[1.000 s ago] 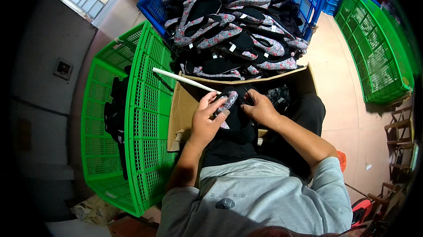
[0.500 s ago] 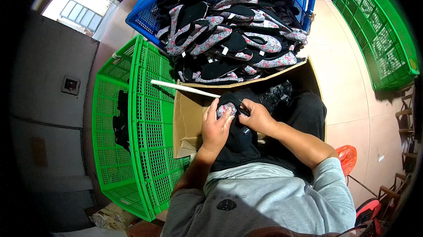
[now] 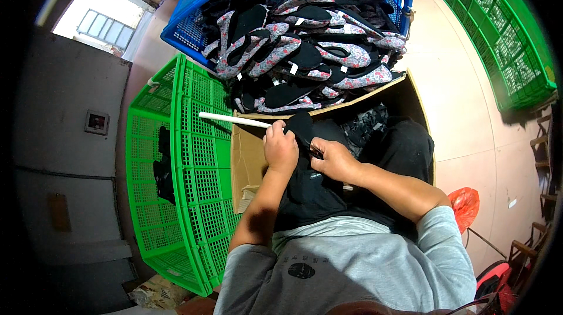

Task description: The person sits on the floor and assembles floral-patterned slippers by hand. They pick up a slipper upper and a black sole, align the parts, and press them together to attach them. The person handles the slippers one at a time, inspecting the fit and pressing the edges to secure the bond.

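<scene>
Steadying the black slipper [image 3: 300, 126] over the cardboard box [image 3: 246, 154], I have my left hand [image 3: 281, 145] curled tight on its left side. My right hand [image 3: 334, 160] is closed on a dark item [image 3: 316, 152] at its near right edge; tool or fabric, I cannot tell. I seem to be working that edge; the next move calls for a firm left hold.

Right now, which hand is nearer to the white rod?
Left. The left hand is right by one end of the white rod; the right hand is farther off, to the right of the left hand.
</scene>
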